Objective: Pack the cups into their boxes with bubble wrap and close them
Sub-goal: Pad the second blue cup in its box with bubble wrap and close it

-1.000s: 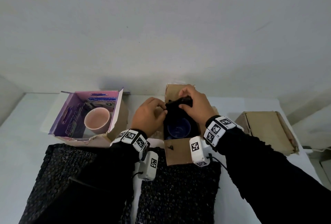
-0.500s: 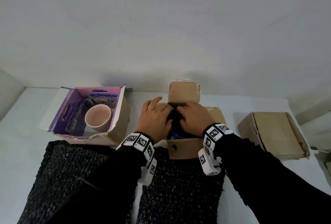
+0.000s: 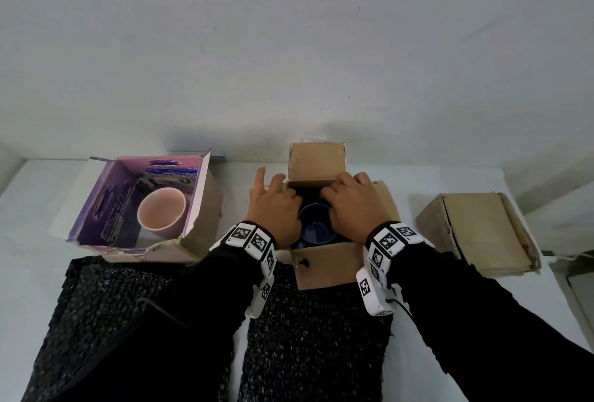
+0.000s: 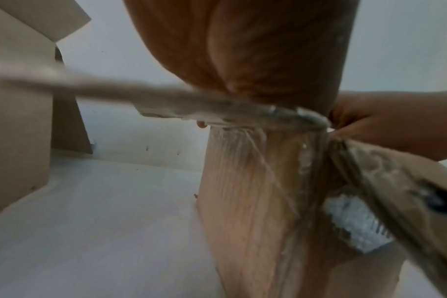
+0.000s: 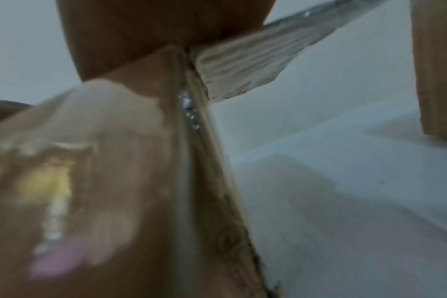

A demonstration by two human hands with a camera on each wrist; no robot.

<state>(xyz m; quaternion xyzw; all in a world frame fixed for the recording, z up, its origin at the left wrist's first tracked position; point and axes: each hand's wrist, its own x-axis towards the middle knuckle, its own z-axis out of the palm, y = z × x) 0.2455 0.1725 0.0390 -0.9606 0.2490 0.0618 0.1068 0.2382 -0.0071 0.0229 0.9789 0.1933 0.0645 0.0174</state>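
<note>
A blue cup (image 3: 315, 228) stands upright in the open brown box (image 3: 328, 266) at the table's middle, lined with black wrap (image 3: 308, 194). The box's back flap (image 3: 316, 160) stands up. My left hand (image 3: 273, 208) lies over the box's left edge with its index finger straight and raised. My right hand (image 3: 352, 205) lies over the right edge, fingers bent down onto the wrap at the far side, tips hidden. The left wrist view shows my palm (image 4: 255, 50) on the box's rim. A pink cup (image 3: 160, 212) sits in the open purple box (image 3: 106, 208) at left.
A closed brown box (image 3: 479, 231) lies at the right of the white table (image 3: 29, 208). Two dark sheets of wrap (image 3: 106, 305) (image 3: 315, 337) lie side by side at the near edge under my arms. A wall rises right behind the boxes.
A second ago my hands held the black wrap above the cup. They pushed it down into the box, then drew apart to the box's two sides, uncovering the blue cup.
</note>
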